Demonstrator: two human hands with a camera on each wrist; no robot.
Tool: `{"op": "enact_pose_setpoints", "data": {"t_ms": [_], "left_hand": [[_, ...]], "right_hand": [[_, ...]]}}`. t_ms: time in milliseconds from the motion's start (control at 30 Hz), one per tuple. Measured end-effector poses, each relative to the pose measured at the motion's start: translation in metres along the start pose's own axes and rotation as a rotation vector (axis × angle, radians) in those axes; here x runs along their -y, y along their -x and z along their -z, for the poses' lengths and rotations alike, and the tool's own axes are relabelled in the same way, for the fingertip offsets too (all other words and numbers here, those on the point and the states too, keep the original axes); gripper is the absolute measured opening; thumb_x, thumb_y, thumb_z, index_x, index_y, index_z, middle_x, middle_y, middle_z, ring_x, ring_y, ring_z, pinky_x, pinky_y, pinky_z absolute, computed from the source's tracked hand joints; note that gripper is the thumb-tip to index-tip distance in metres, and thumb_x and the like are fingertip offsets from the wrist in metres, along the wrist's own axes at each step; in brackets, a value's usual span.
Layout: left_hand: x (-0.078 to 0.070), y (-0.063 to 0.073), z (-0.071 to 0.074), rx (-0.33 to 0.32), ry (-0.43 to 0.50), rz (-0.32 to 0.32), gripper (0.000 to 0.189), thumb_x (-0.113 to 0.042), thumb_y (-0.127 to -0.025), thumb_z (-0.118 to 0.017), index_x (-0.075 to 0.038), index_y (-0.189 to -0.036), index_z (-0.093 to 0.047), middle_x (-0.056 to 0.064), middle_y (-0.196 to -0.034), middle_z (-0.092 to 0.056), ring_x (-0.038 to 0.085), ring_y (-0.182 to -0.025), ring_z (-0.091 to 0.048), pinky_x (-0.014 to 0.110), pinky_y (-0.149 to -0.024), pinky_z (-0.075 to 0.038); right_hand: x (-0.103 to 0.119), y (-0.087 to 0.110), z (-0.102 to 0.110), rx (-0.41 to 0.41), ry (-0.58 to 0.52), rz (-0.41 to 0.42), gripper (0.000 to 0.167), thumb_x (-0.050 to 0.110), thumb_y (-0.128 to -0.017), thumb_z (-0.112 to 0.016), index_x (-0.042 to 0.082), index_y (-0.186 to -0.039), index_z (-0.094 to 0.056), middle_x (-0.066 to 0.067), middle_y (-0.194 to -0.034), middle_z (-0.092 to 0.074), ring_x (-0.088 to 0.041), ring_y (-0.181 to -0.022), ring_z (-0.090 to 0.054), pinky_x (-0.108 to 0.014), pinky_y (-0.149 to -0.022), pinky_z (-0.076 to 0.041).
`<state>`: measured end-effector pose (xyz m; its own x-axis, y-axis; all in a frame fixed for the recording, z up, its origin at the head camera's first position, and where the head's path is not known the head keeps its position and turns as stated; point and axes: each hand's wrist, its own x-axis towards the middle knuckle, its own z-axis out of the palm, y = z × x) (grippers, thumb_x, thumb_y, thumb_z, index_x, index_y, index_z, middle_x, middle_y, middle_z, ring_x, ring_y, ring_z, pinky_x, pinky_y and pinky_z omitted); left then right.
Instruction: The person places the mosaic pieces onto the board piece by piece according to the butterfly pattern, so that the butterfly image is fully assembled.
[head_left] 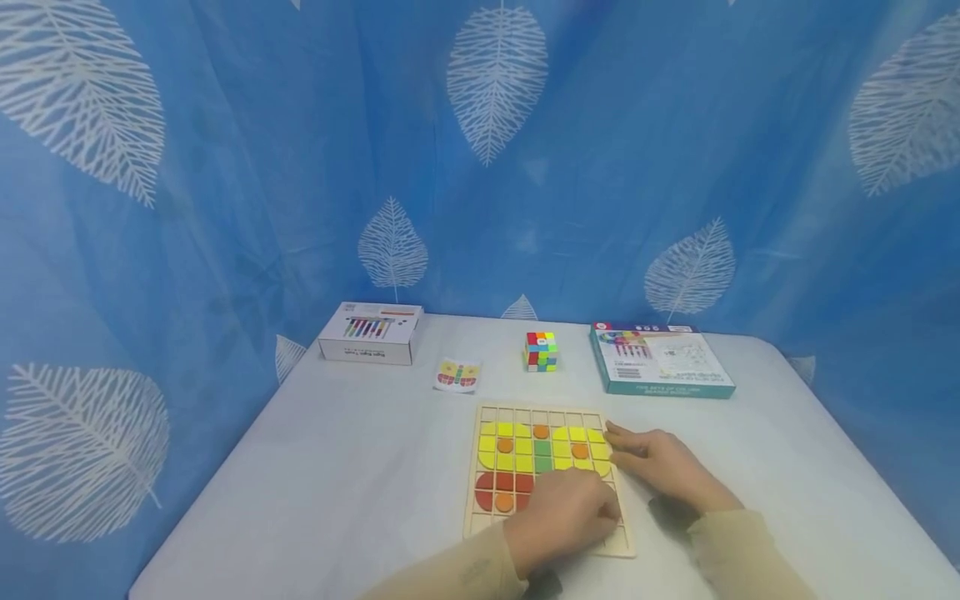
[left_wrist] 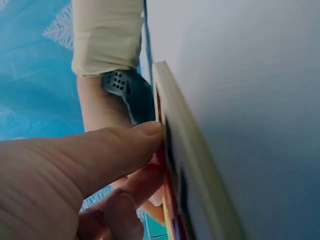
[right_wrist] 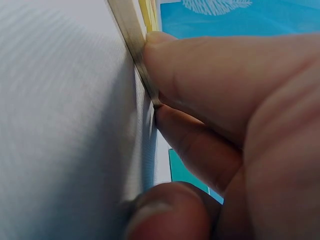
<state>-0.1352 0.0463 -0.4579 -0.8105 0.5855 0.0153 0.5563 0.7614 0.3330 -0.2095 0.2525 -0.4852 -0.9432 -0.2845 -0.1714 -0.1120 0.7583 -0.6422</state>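
Observation:
A wooden grid board (head_left: 480, 523) lies on the table, with yellow, green, orange and red flat pieces in its cells. My left hand (head_left: 564, 515) is over the board's lower right part and covers several cells. In the left wrist view its thumb and index finger pinch a small red piece (left_wrist: 161, 156) at the board's surface; most of the piece is hidden. My right hand (head_left: 667, 467) touches the right edge of the board near its far corner. In the right wrist view, the thumb and index fingertip rest against that edge (right_wrist: 134, 42), fairly straight.
Beyond the board lie a small picture card (head_left: 457, 377) with a similar coloured pattern, a puzzle cube (head_left: 542, 352) and a flat teal-edged box (head_left: 667, 360). A white box (head_left: 371, 333) stands at the back left. Blue leaf-printed cloth (head_left: 525, 208) hangs behind the table.

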Motion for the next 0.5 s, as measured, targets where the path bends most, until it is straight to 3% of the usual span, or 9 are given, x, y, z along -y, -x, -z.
{"op": "enact_pose_setpoints", "data": {"t_ms": [233, 500], "left_hand": [[-0.0005, -0.0047, -0.0036, -0.026, 0.014, 0.025, 0.005, -0.033, -0.088, -0.08, -0.038, -0.087, -0.081, -0.026, -0.073, -0.063, -0.005, -0.064, -0.048, 0.017, -0.055, -0.038], [0.0066, -0.0099, -0.0047, -0.013, 0.137, 0.088, 0.006, -0.035, -0.086, -0.083, -0.038, -0.081, -0.08, -0.03, -0.069, -0.062, -0.006, -0.07, -0.05, 0.016, -0.06, -0.041]], "right_hand": [[-0.0012, 0.0011, 0.0001, 0.009, 0.009, -0.001, 0.048, 0.046, -0.095, -0.07, 0.023, -0.137, -0.068, 0.004, -0.155, -0.051, -0.042, -0.149, -0.036, -0.068, -0.115, -0.029], [0.0031, 0.0004, 0.0002, 0.008, 0.002, -0.015, 0.046, 0.045, -0.095, -0.07, 0.023, -0.135, -0.069, 0.004, -0.155, -0.05, -0.041, -0.149, -0.035, -0.067, -0.116, -0.028]]}}
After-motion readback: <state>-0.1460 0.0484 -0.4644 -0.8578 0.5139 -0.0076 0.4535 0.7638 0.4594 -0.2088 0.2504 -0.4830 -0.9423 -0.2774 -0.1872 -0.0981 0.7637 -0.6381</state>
